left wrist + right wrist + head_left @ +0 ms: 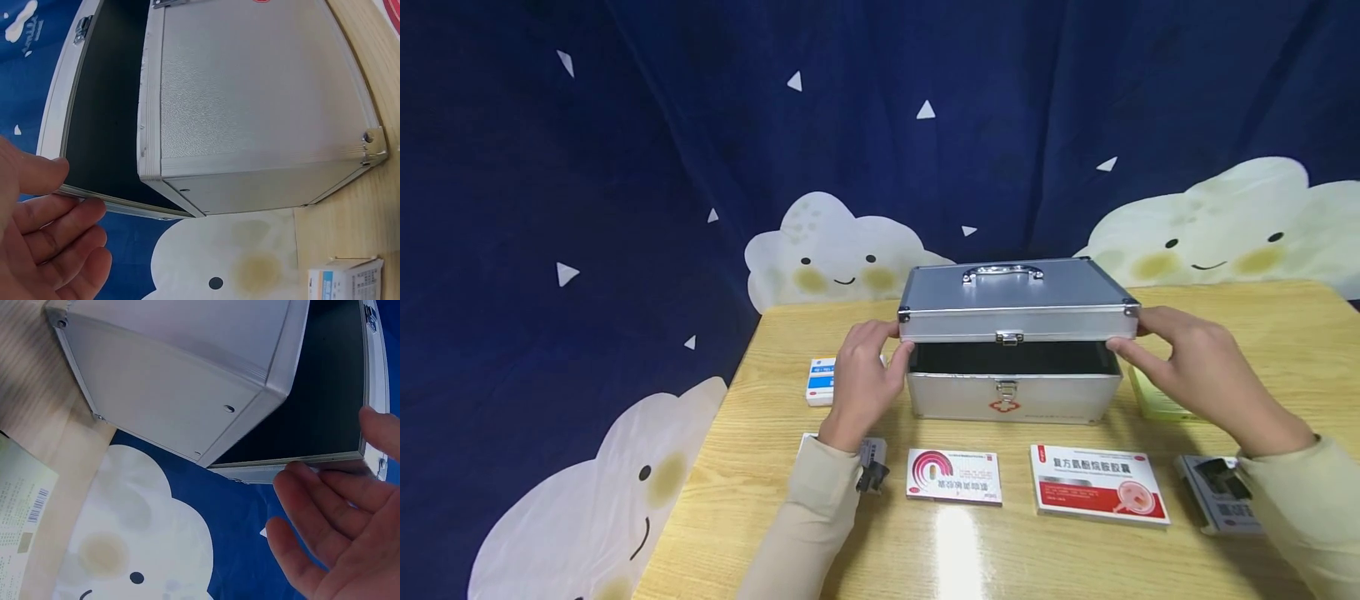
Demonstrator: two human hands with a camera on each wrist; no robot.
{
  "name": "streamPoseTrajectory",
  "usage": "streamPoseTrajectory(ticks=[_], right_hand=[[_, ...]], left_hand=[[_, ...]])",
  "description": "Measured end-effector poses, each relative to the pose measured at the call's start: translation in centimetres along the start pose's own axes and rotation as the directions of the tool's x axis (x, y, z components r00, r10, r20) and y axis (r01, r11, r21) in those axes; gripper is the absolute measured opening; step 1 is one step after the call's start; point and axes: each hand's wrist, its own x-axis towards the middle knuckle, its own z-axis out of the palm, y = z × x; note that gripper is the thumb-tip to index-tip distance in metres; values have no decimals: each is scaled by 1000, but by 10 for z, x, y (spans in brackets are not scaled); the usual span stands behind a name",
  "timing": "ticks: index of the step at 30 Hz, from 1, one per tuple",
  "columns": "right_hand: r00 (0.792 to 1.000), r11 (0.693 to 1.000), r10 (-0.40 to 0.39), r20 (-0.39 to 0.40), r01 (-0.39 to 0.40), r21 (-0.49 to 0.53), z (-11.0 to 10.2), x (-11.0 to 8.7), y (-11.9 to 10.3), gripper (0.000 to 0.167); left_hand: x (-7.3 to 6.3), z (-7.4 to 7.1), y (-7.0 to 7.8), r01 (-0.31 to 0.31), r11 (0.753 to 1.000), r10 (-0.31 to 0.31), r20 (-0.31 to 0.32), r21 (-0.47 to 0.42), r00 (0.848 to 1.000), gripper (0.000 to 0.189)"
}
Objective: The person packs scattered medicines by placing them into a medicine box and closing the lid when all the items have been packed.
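A silver metal first-aid case (pixel 1015 396) with a red cross stands on the table, its lid (pixel 1011 325) raised partway and its dark inside showing at the front. At the lid's left front corner, my left hand (pixel 868 375) grips the edge, thumb in front and fingers along the side. My right hand (pixel 1202 367) holds the opposite front corner the same way. In the left wrist view the thumb and fingertips (pixel 87 212) pinch the lid's rim. The right wrist view shows fingers (pixel 306 487) under the lid's side edge. A latch (pixel 1009 338) hangs at the lid's front.
Medicine boxes lie around the case: a white and pink box (pixel 955 475) and a red and white box (pixel 1097 485) in front, a blue and white box (pixel 821 382) left, a yellow-green box (pixel 1157 396) right. A dark blue cloud-patterned curtain (pixel 850 125) hangs behind the table.
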Motion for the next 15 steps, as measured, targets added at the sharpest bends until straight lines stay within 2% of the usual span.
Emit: streamPoseTrajectory(ticks=[10, 15], right_hand=[[1000, 1000, -1, -11, 1, -1, -2, 3, 1, 33], [1000, 1000, -4, -30, 4, 0, -2, 7, 1, 29]], left_hand=[[1, 3, 1, 23, 1000, -23, -18, -12, 1000, 19], [4, 2, -1, 16, 999, -18, -54, -42, 998, 19]])
